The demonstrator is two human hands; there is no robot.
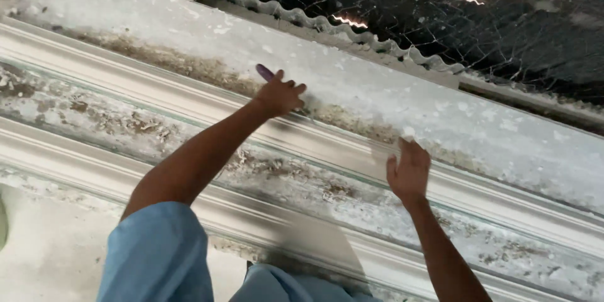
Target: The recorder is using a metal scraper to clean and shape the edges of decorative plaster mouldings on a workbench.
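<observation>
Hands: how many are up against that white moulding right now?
2. The left hand grips a purple-handled tool against the upper white plaster band. The right hand, open, rests lower on the moulding. No other hands show.

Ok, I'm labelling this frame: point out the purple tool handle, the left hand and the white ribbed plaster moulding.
purple tool handle (264, 72), head view, its exposed end.
left hand (279, 96), head view, back of hand.
white ribbed plaster moulding (113, 66), head view, upper ridge.

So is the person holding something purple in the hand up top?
Yes, the left hand grips a tool with a purple handle sticking out above the knuckles, against the white moulding.
</observation>
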